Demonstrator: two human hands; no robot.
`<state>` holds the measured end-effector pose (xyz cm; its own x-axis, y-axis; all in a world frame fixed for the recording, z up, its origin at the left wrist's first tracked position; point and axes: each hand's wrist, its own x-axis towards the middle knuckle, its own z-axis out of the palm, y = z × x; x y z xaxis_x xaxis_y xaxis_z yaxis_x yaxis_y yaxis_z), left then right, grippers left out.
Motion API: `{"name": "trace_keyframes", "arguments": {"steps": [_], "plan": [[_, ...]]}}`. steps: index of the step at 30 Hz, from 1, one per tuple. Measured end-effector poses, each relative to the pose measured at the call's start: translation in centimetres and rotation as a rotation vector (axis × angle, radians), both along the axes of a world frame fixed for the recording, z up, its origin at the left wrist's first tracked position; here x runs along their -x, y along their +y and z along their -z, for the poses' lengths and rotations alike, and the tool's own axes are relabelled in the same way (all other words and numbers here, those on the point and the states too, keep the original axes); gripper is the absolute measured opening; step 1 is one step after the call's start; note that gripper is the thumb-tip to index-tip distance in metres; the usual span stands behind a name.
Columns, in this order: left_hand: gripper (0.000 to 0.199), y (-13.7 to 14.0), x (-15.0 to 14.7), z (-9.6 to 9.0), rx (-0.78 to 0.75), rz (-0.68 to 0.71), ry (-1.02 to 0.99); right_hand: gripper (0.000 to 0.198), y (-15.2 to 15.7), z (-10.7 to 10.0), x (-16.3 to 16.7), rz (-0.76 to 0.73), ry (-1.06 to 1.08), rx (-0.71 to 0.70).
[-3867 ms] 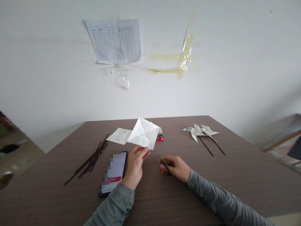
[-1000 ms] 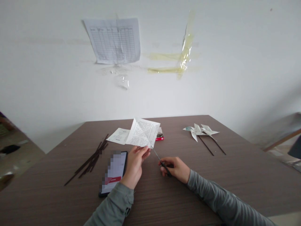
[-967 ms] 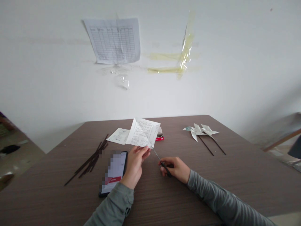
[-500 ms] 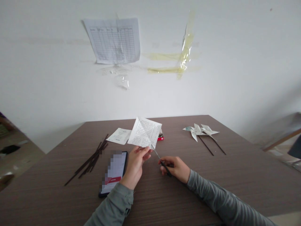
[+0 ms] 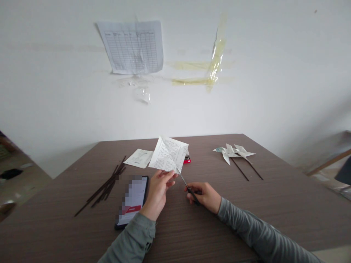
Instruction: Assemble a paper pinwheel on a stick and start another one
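A square sheet of printed paper [image 5: 168, 155] with diagonal creases is pinched at its near edge by my left hand [image 5: 159, 190], raised above the table. My right hand [image 5: 204, 195] is closed around the dark handles of a pair of scissors [image 5: 184, 180]. The blades reach the paper's near right corner, beside my left fingertips. How far they cut into it I cannot tell. Behind the paper, a small red box [image 5: 187, 159] is partly hidden. Another piece of printed paper [image 5: 139, 158] lies just to the left.
Left of my hands are a phone [image 5: 134, 201] and several thin dark sticks [image 5: 105, 186]. Paper pinwheels [image 5: 233, 151] on sticks rest at the back right of the brown table [image 5: 219, 233]. A taped chart [image 5: 133, 47] hangs on the white wall [image 5: 192, 113].
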<state>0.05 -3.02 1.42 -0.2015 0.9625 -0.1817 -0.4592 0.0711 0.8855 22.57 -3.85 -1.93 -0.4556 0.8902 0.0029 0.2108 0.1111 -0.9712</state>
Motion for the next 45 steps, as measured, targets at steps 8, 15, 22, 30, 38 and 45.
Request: {"name": "trace_keyframes", "arguments": {"steps": [8, 15, 22, 30, 38, 45], "plan": [[0.048, 0.0, 0.1, 0.1, -0.001, 0.016, 0.008, 0.037, 0.0, 0.1, -0.1, -0.008, -0.005, -0.013], [0.048, 0.0, 0.0, -0.1, 0.003, 0.013, 0.005, 0.037, 0.0, 0.3, -0.1, 0.002, 0.016, 0.001], [0.047, -0.1, -0.1, -0.3, 0.015, 0.011, 0.025, 0.034, -0.1, -0.3, 0.0, 0.026, 0.02, 0.004], [0.043, -0.3, -0.2, -0.4, 0.018, 0.036, 0.079, 0.05, -0.2, -0.6, 0.2, 0.046, 0.02, 0.018], [0.041, -0.3, -0.3, -0.3, 0.006, 0.04, 0.071, 0.058, -0.2, -1.0, 0.3, 0.037, 0.019, 0.004], [0.044, -0.3, -0.2, -0.1, 0.003, 0.046, 0.075, 0.056, -0.4, -1.2, 0.5, 0.057, -0.01, 0.04]]}}
